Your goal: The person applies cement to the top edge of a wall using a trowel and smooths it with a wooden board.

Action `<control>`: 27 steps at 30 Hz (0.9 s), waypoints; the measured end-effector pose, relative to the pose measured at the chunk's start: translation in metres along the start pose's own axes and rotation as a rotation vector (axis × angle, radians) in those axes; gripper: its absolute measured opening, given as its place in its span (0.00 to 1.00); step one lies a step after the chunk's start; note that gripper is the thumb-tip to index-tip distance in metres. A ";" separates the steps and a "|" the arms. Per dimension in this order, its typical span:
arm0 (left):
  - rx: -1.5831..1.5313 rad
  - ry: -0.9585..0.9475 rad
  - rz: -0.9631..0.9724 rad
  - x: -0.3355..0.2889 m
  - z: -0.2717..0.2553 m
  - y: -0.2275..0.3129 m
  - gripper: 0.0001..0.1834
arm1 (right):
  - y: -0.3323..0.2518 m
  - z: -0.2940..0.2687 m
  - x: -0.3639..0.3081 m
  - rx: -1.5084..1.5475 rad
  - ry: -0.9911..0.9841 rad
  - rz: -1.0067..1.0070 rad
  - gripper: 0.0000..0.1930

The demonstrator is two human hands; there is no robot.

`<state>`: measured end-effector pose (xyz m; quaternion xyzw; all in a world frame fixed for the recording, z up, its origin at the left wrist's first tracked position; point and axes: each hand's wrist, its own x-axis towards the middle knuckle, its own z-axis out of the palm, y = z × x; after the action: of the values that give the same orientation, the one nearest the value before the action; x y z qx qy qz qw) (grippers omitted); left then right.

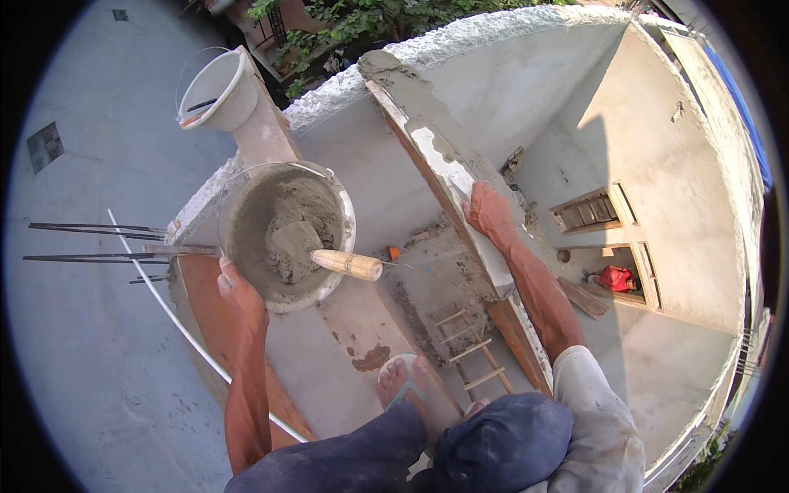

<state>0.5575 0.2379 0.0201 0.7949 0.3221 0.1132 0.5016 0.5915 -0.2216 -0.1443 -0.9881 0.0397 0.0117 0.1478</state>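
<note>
A round bucket [348, 215] holds grey wet mortar [271, 201]. In it lies a trowel [345, 263], its wooden handle sticking out over the right rim. My left hand [242, 296] is closed at the bucket's near left rim, thumb showing and the other fingers mostly hidden. My right hand [491, 211] is curled over the edge of a narrow wall top [448, 168], to the right of the bucket. Grey mortar covers the far stretch of that wall top, and bare white shows closer in. A board [415, 156] runs along its left side.
A plank [362, 324] under my sandalled foot [403, 382] spans above a deep room. A second, pale bucket [222, 90] stands farther off. Rebar [99, 259] and a white pipe [168, 304] jut left. Below are a ladder [477, 353] and a person in red [615, 278].
</note>
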 end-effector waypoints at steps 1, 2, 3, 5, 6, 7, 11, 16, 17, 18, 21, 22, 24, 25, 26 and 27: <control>0.007 0.000 0.032 0.003 -0.004 -0.003 0.32 | -0.009 0.003 0.021 -0.005 0.012 -0.002 0.21; 0.012 0.005 0.042 0.005 -0.004 -0.007 0.32 | -0.012 0.004 0.037 -0.021 0.024 0.002 0.20; 0.016 0.009 0.053 0.006 -0.003 -0.009 0.31 | -0.016 0.003 0.053 -0.019 0.054 0.006 0.20; 0.014 0.022 0.076 0.011 -0.001 -0.017 0.33 | -0.020 0.006 0.079 -0.012 0.119 0.014 0.19; 0.005 0.028 0.088 0.014 0.000 -0.022 0.34 | -0.018 0.005 0.087 -0.030 0.134 0.024 0.19; 0.004 0.034 0.093 0.013 0.003 -0.023 0.36 | -0.017 0.010 0.091 -0.045 0.138 0.034 0.18; 0.076 0.035 0.073 0.011 0.002 -0.020 0.36 | -0.007 0.015 0.062 -0.052 0.094 0.084 0.20; 0.194 0.065 0.154 0.021 -0.012 -0.028 0.36 | 0.021 -0.005 -0.036 -0.093 -0.019 0.151 0.23; 0.150 0.073 0.125 0.018 -0.008 -0.025 0.36 | 0.029 -0.012 -0.064 -0.093 -0.083 0.196 0.23; 0.087 0.063 0.090 0.012 0.003 -0.020 0.36 | 0.048 -0.020 -0.098 -0.111 -0.056 0.188 0.25; 0.021 0.071 0.073 0.016 0.000 -0.024 0.35 | 0.071 -0.028 -0.192 -0.122 -0.162 0.254 0.30; 0.012 0.073 0.081 0.017 -0.002 -0.024 0.34 | 0.087 -0.024 -0.226 -0.158 -0.111 0.205 0.31; -0.067 0.054 0.062 0.013 0.002 -0.023 0.33 | 0.096 -0.020 -0.247 -0.180 -0.099 0.206 0.34; -0.107 0.047 0.055 0.011 0.004 -0.020 0.33 | 0.096 -0.023 -0.247 -0.158 -0.130 0.250 0.35; -0.093 0.048 0.044 0.010 0.003 -0.020 0.32 | 0.093 -0.024 -0.245 -0.134 -0.163 0.291 0.36; -0.078 0.052 0.032 0.010 0.001 -0.021 0.32 | 0.091 -0.019 -0.234 -0.135 -0.118 0.278 0.34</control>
<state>0.5569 0.2500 -0.0003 0.7767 0.3174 0.1543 0.5218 0.3507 -0.2964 -0.1442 -0.9785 0.1662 0.0928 0.0799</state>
